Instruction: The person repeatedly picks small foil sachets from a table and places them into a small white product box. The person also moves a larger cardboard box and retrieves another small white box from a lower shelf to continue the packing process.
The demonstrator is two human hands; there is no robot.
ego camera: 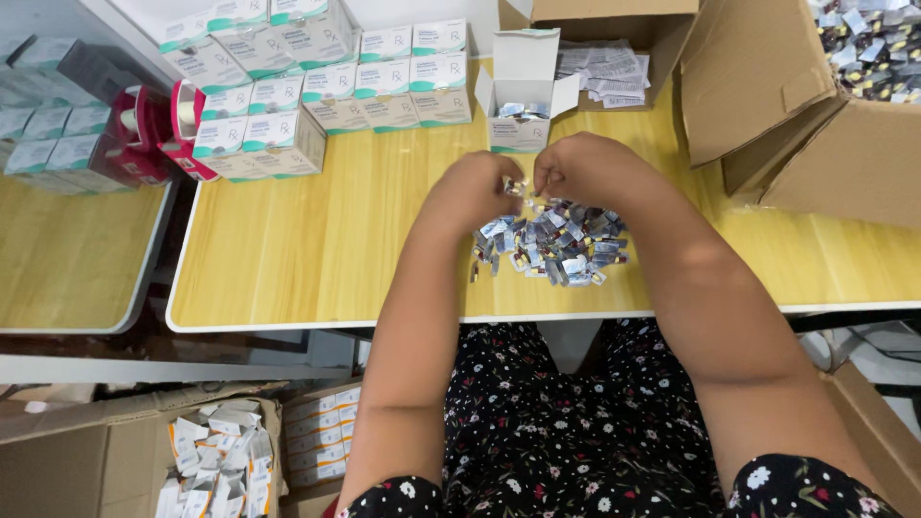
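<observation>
Just under the fingers (pixel 523 182) the packets (pixel 552 245) are silver with dark red and blue spots. The table (pixel 317 240) is light yellow wood with a white edge. Beyond the fingers the boxes (pixel 331 82) are white and grey with teal stripes. Far left, the tape dispensers (pixel 153 129) are dark pink. The dress (pixel 566 432) is black with small white flowers.

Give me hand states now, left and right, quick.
Left hand: closed, pinching small foil strips above the pile.
Right hand: closed, pinching the same foil strips.
</observation>
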